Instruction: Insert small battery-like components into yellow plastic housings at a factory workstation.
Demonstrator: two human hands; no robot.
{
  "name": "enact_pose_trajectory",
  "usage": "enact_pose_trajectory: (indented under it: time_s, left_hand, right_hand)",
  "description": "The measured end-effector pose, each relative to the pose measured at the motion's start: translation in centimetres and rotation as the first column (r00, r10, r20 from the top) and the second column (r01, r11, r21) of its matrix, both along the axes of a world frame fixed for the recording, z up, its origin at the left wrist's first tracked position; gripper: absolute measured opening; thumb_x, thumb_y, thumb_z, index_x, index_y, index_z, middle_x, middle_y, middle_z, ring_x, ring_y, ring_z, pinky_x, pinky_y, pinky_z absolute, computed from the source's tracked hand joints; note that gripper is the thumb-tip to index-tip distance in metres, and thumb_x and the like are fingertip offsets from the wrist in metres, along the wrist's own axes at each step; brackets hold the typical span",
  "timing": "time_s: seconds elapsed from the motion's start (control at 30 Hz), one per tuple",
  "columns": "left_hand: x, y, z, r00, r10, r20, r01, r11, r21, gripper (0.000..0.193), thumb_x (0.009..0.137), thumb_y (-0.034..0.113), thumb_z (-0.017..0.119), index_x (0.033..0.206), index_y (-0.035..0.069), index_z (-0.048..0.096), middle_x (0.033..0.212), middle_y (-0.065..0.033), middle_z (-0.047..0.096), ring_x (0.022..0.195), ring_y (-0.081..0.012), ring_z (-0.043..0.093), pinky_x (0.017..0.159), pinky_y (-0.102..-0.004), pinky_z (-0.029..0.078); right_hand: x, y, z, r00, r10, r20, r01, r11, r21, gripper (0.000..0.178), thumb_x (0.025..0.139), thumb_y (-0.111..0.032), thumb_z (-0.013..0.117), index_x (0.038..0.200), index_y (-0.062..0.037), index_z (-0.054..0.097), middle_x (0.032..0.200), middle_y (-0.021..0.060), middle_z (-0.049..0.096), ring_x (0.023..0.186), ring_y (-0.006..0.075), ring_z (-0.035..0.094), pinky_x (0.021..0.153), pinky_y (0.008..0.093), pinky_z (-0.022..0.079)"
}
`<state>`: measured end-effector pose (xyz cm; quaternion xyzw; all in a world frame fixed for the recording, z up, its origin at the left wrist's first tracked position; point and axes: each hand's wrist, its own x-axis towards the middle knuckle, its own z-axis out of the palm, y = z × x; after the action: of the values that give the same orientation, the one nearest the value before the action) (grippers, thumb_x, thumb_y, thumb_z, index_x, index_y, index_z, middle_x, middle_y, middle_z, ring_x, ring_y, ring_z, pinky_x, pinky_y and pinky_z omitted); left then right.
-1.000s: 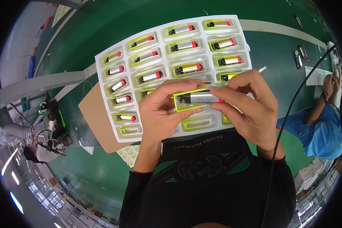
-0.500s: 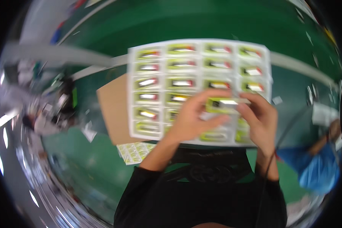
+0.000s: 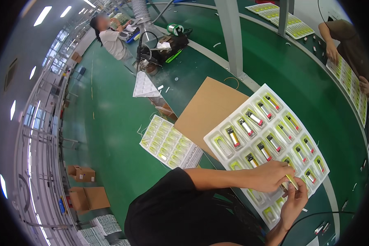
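Note:
My left hand (image 3: pixel 272 176) and my right hand (image 3: pixel 296 201) meet over the lower part of a white moulded tray (image 3: pixel 222 130). Between their bent fingers is a small yellow-green part (image 3: pixel 291 181), pinched from both sides. Fingers hide most of it. Rows of pockets in the tray hold small silver, battery-like cylinders (image 3: pixel 255 118) with black and red ends, framed in yellow-green. One pocket (image 3: pixel 223 146) at the tray's left corner has no cylinder. My left forearm crosses the tray's near edge and covers some pockets.
Brown cardboard (image 3: pixel 213 108) lies partly beneath the tray on the green bench. Lower left is another pocketed tray (image 3: pixel 164 141). A grey post (image 3: pixel 229 41) rises behind. At far right, a co-worker's hands (image 3: pixel 333 53) touch a similar tray (image 3: pixel 348 82). A black cable (image 3: pixel 315 215) curves near my right hand.
My view has swung left, so the tray now appears tilted and farther right. Both hands stay together over it, still gripping the small part.

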<state>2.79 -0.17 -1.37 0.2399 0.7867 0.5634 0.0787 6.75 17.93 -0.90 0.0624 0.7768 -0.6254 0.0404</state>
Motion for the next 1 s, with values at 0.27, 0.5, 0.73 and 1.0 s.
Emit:
enact_pose_trajectory:
  time_s: [0.27, 0.5, 0.73, 1.0]
  left_hand:
    - [-1.3, -2.0, 1.5, 0.972, -0.225, 0.065, 0.227, 0.973, -0.030, 0.017, 0.090, 0.011, 0.058, 0.102, 0.000, 0.060, 0.093, -0.0191, 0.063, 0.084, -0.0384, 0.063, 0.074, -0.0472, 0.048]
    - [0.9, -1.9, -1.0, 0.991, 0.013, -0.134, -0.029, 0.992, -0.122, 0.021, 0.085, 0.010, 0.062, 0.104, 0.003, 0.056, 0.089, -0.0171, 0.060, 0.082, -0.0380, 0.063, 0.070, -0.0471, 0.050]
    - [-0.1, -5.6, -0.2, 0.996, -0.076, 0.038, 0.071, 0.992, 0.103, 0.026, 0.088, 0.014, 0.067, 0.110, 0.004, 0.059, 0.093, -0.0148, 0.061, 0.079, -0.0312, 0.066, 0.069, -0.0370, 0.054]
    - [1.2, -6.1, -1.7, 0.804, -0.289, 0.519, -0.115, 0.781, 0.613, 0.028, 0.084, 0.003, 0.074, 0.108, -0.004, 0.061, 0.096, -0.0061, 0.067, 0.087, -0.0090, 0.065, 0.074, -0.0238, 0.053]
  right_hand:
    - [-1.0, 1.6, 1.4, 0.916, 0.383, -0.117, -0.292, 0.840, 0.458, 0.021, 0.091, -0.006, 0.063, 0.109, 0.0049, 0.063, 0.076, 0.0112, 0.059, 0.062, 0.0161, 0.054, 0.054, 0.0279, 0.042]
    - [-0.5, -0.8, 0.3, 0.885, 0.398, -0.241, -0.200, 0.793, 0.575, 0.016, 0.091, 0.000, 0.058, 0.105, 0.0042, 0.059, 0.084, 0.0199, 0.059, 0.070, 0.0383, 0.059, 0.060, 0.0401, 0.045]
    - [-0.8, -1.1, -0.4, 0.924, 0.318, -0.210, -0.254, 0.925, 0.281, 0.017, 0.087, 0.000, 0.063, 0.103, 0.0046, 0.059, 0.084, 0.0123, 0.060, 0.071, 0.0195, 0.057, 0.064, 0.0301, 0.044]
    - [-0.7, -1.3, -0.1, 0.958, 0.287, 0.014, -0.270, 0.916, -0.297, 0.020, 0.088, -0.012, 0.068, 0.100, 0.0011, 0.058, 0.081, 0.0057, 0.061, 0.059, 0.0108, 0.054, 0.051, 0.0227, 0.042]
